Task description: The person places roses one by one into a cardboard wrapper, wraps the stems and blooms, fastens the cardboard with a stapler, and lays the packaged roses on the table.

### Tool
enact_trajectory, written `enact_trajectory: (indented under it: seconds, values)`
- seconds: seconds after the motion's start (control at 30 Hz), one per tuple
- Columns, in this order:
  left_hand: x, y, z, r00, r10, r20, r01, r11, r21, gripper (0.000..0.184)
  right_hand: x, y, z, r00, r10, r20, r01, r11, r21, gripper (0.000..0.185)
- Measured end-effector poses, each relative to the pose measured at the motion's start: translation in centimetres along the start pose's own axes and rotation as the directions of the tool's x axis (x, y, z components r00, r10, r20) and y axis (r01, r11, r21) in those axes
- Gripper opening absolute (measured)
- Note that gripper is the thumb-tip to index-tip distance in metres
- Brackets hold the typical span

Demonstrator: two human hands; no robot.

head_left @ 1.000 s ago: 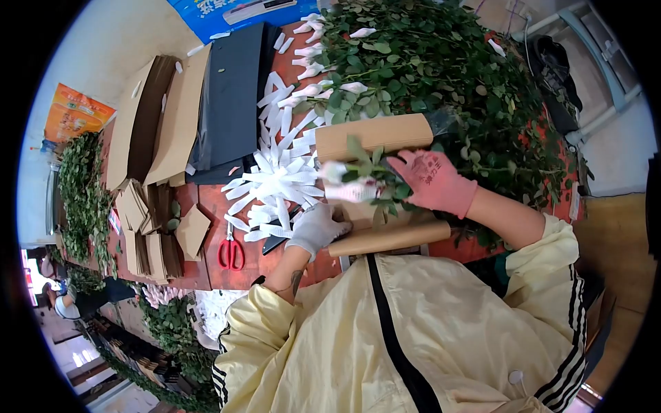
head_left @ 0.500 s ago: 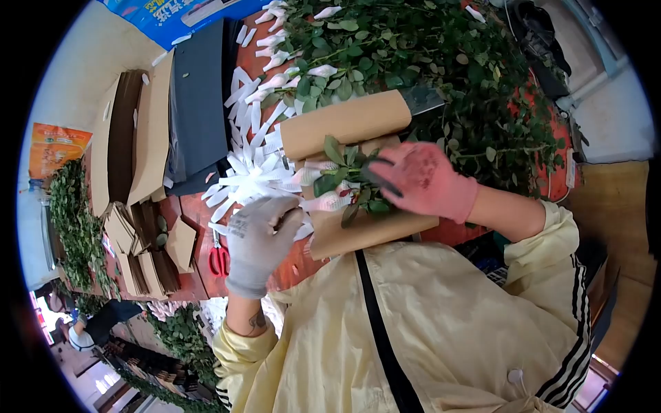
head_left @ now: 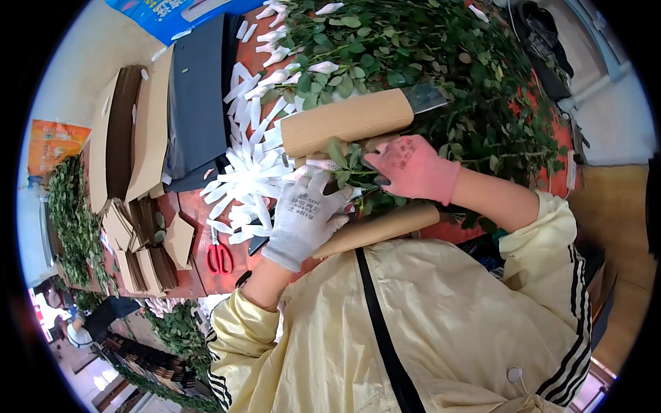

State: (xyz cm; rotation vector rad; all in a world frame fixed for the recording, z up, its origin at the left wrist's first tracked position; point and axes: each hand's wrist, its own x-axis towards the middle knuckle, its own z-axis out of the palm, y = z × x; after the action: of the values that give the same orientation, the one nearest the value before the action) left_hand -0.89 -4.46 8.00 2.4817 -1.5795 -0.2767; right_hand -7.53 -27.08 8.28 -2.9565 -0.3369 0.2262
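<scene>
Red work table (head_left: pixel 447 234) under a wide head view, laid with flowers and packing material. Central subject: a small bunch of flower stems (head_left: pixel 354 158) between the two gloved hands, its pale netted buds partly covered by the left hand (head_left: pixel 306 213). That hand lies palm down, thumb apart from the fingers; whether it grips cannot be told. The right hand (head_left: pixel 411 168) bends its fingers narrowly at the leafy stem side — their closure is hidden. The bunch is probably light, with springy stems and soft, easily bruised buds; the stems below the buds appear the sounder hold, the heads suiting only a loose, cupped touch. Thorns, if present, are too small to see. Beyond the hands curls a corrugated sheet (head_left: pixel 344 124), likely stiff yet easily creased. Left of the left hand: white sleeves (head_left: pixel 251 165) and red-handled scissors (head_left: pixel 220 259); beyond the right hand — heaped leafy stems (head_left: pixel 468 96).
</scene>
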Motion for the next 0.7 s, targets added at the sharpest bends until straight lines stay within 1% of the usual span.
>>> enact_trajectory:
  seconds: [0.07,0.13,0.17,0.2,0.23,0.27,0.33,0.37,0.4,0.47,0.53,0.57,0.6,0.7]
  values:
    - [0.3,-0.3,0.7,0.999,0.041,0.027,-0.041,0.999,-0.001,0.046,-0.2,0.2,0.3,0.985,-0.115,0.131,0.132,0.983,-0.128,0.044]
    - [0.4,-0.5,1.1,0.996,0.079,0.047,-0.079,0.997,-0.004,0.045,-0.3,0.6,-0.2,0.988,-0.087,0.126,0.106,0.982,-0.154,0.041]
    - [0.3,-0.5,1.2,0.998,0.064,0.008,-0.064,0.997,-0.032,0.044,-0.6,0.9,-1.0,0.990,-0.136,-0.045,0.125,0.974,-0.187,0.025]
    - [0.2,-0.5,1.3,0.998,0.046,-0.033,-0.048,0.997,-0.061,0.044,-0.9,1.0,-1.9,0.959,-0.189,-0.212,0.140,0.964,-0.227,0.012]
    - [0.2,-0.4,1.2,0.998,-0.018,0.056,0.024,0.994,-0.104,0.046,-1.2,1.2,-3.0,0.964,-0.142,-0.226,0.074,0.955,-0.286,0.010]
    - [0.3,-0.3,1.0,0.998,-0.014,0.053,0.020,0.994,-0.111,0.046,-1.4,1.2,-4.3,0.966,-0.095,-0.239,0.008,0.940,-0.342,0.008]
    - [0.6,-0.2,0.6,0.992,-0.034,0.119,0.052,0.988,-0.148,0.048,-2.8,1.1,-8.4,0.948,-0.030,-0.317,-0.115,0.896,-0.428,0.015]
    - [0.5,-0.4,0.9,0.998,-0.015,0.069,0.025,0.989,-0.147,0.049,-3.8,1.9,-9.8,0.910,-0.100,-0.403,-0.112,0.876,-0.470,0.024]
    - [0.5,-0.4,1.0,0.998,-0.016,0.065,0.026,0.989,-0.148,0.049,-5.0,3.1,-11.2,0.859,-0.173,-0.481,-0.113,0.853,-0.510,0.034]
    - [0.5,-0.5,1.2,0.999,-0.037,0.023,0.041,0.974,-0.224,0.049,-8.1,4.5,-15.1,0.846,-0.105,-0.523,-0.149,0.895,-0.420,0.047]
    - [0.4,-0.5,1.3,0.999,-0.029,0.015,0.032,0.972,-0.231,0.049,-13.2,10.1,-18.6,0.680,-0.096,-0.727,-0.196,0.931,-0.307,0.048]
    - [0.5,-0.6,1.3,1.000,-0.022,0.005,0.022,0.972,-0.235,0.049,-14.9,11.2,-20.7,0.638,-0.067,-0.767,-0.217,0.940,-0.263,0.049]
    - [0.4,-0.6,1.3,1.000,-0.017,0.009,0.019,0.973,-0.232,0.049,-15.2,10.6,-22.2,0.635,-0.064,-0.770,-0.234,0.934,-0.270,0.049]
    - [0.6,-1.1,1.0,1.000,0.012,-0.002,-0.012,0.975,-0.222,0.048,-12.1,5.9,-24.3,0.781,-0.128,-0.611,-0.169,0.899,-0.404,0.051]
